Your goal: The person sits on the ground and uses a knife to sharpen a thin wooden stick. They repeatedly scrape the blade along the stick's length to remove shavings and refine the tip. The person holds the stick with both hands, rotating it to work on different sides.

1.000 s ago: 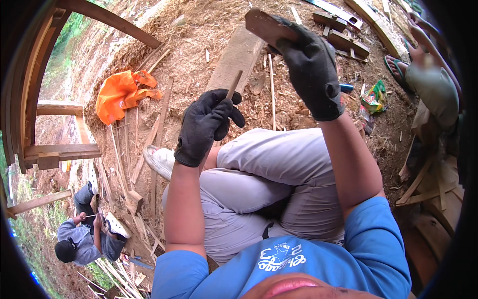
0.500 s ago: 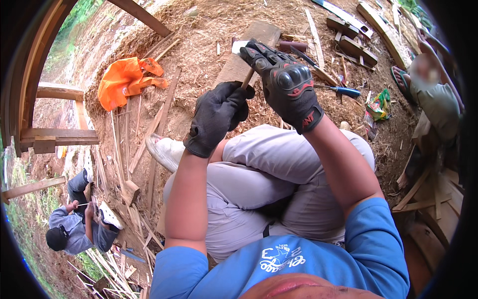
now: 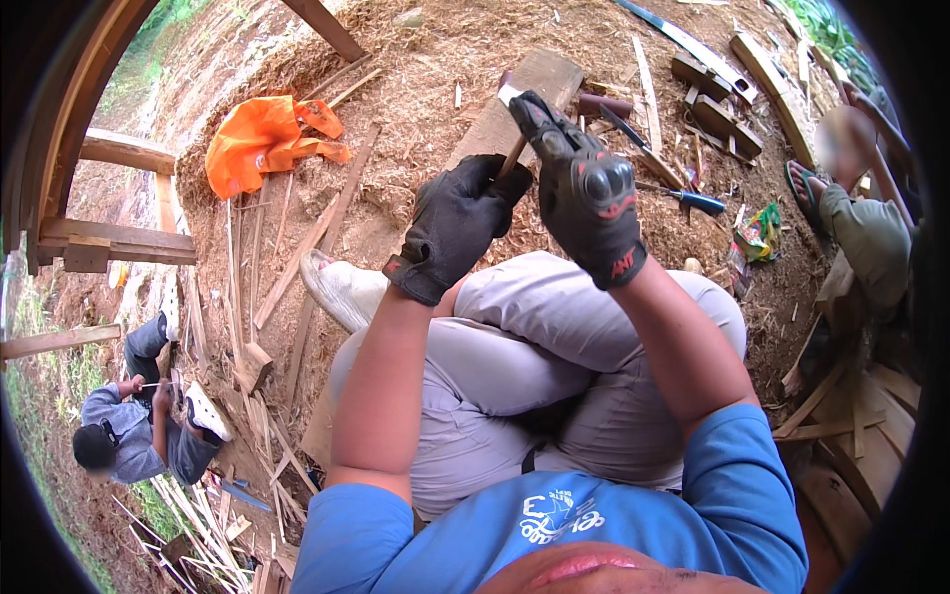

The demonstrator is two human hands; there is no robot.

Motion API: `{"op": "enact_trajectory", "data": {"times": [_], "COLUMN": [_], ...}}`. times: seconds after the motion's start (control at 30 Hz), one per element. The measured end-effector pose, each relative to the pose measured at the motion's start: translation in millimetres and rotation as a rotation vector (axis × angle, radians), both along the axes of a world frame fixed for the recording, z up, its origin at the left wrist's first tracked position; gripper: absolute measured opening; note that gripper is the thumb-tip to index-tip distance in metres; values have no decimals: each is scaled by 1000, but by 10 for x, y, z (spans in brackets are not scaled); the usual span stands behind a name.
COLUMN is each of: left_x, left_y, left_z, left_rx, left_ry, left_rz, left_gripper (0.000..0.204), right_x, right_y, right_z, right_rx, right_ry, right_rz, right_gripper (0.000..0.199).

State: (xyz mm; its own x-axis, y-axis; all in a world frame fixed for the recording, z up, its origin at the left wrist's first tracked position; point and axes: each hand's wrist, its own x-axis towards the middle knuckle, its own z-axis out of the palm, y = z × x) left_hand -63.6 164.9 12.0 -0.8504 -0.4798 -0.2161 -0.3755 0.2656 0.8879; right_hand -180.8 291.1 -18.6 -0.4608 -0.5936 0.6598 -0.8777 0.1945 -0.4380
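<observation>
Left hand (image 3: 467, 220) is closed around a thin stick (image 3: 514, 155); right hand's (image 3: 586, 193) grip cannot be determined; slackening fingers could drop the stick.

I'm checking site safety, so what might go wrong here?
The thin brown stick in the left hand reaches close to the right hand; a slip might jab it. The blue-handled tool lies loose, where the sandaled foot nearby might catch it.

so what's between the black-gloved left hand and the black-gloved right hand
In the head view, a thin brown stick, apparently wooden, shows there, jutting from the left hand toward the right hand. Whether it touches the right hand is unclear.
</observation>
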Motion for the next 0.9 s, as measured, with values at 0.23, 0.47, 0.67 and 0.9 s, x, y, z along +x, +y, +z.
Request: {"op": "enact_trajectory", "data": {"times": [0.23,0.47,0.67,0.9], "left_x": [35,33,24,-37], "left_y": [-58,-85,-78,-59], "left_z": [-90,-98,-54,-112], "left_rx": [42,-99,-176,-194], "left_ry": [92,107,41,-62], "left_rz": [-51,-153,-154,-151], "left_gripper": [25,30,27,30], "right_x": [-386,-129,170,16], "right_y": [37,19,-9,-19], "right_z": [-141,56,-1,-133], "right_rx": [58,-28,97,91], "right_ry": [-230,-267,191,44], "right_rz": [-192,38,-60,-85], "right_gripper": [35,39,61,54]}}
